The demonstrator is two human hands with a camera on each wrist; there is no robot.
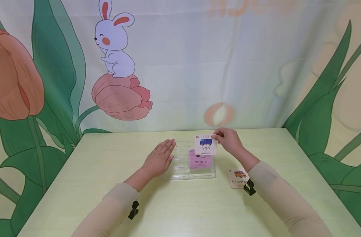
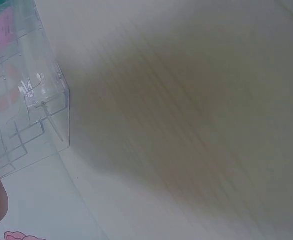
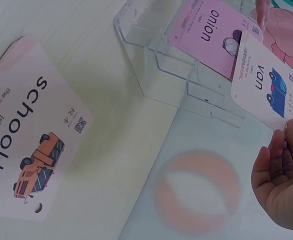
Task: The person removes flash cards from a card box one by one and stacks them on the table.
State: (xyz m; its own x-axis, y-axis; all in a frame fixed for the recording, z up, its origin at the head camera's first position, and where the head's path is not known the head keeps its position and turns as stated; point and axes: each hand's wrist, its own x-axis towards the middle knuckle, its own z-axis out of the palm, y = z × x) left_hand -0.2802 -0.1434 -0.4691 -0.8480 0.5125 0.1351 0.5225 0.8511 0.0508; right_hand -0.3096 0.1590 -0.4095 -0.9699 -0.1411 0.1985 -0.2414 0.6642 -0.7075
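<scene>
Thumb and fingers of my right hand (image 1: 229,141) pinch the upper right corner of a white flashcard (image 1: 205,150) printed "van" with a blue truck. That card is held upright at the clear plastic stepped rack (image 1: 177,177), overlapping the top of a pink "onion" card (image 1: 200,162) standing in the rack's right half. In the right wrist view, the van card (image 3: 259,90) overlaps the onion card (image 3: 201,30); whether its lower edge touches the rack is unclear. My left hand (image 1: 158,158), fingers straight and together, lies at the rack's left side. The left wrist view shows only a sliver of that hand.
A "school bus" card (image 1: 236,181), apparently atop a small stack, lies on the pale table (image 1: 180,210) right of the rack, partly behind my right sleeve. A printed curtain (image 1: 180,65) with a rabbit and tulips hangs behind the table's far edge. Both wrists wear black straps.
</scene>
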